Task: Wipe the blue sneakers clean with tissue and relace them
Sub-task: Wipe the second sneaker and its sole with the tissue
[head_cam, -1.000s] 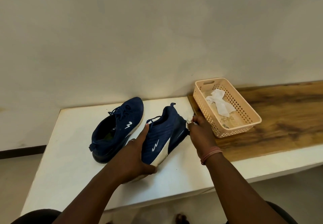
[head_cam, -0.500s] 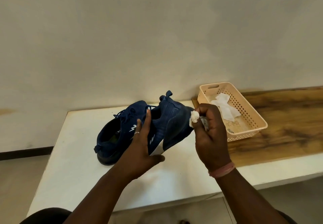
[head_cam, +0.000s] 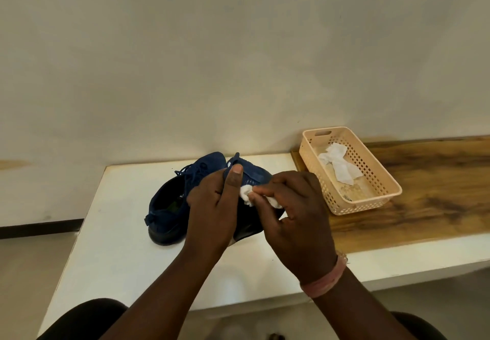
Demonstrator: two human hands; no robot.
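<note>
Two dark blue sneakers are on the white table. One sneaker lies flat at the left with its laces tied. My left hand grips the second sneaker, tipped up on end, with my thumb along its upper. My right hand pinches a crumpled white tissue against that sneaker's side. Both hands hide most of the held sneaker.
A peach plastic basket stands to the right on a wooden board, with a used white tissue inside. A plain wall rises close behind the table. The table's front edge runs just before my knees.
My left hand has tipped the right sneaker further upright and moved over its upper. My right hand has brought the tissue onto the sneaker's side, close to my left thumb.
</note>
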